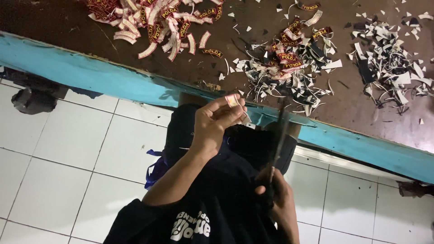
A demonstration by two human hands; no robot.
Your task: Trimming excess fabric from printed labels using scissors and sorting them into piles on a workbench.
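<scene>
The left hand [212, 129] is pinching a small curved patch [232, 100] between thumb and fingertips, holding it up just in front of the table edge [90, 72]. The right hand [282, 199] is closing around the handles of dark scissors [278, 140], whose blades are pointing up toward twelve o'clock, their tips sitting near the patch at its three o'clock side. Beyond the turquoise edge, on the brown tabletop, a heap of offcuts [294, 68] is lying at one o'clock from the hands, a second scatter of scraps [389, 63] at two o'clock, and a pile of finished patches [158, 22] at eleven o'clock. White floor tiles [68, 149] are showing at nine o'clock.
</scene>
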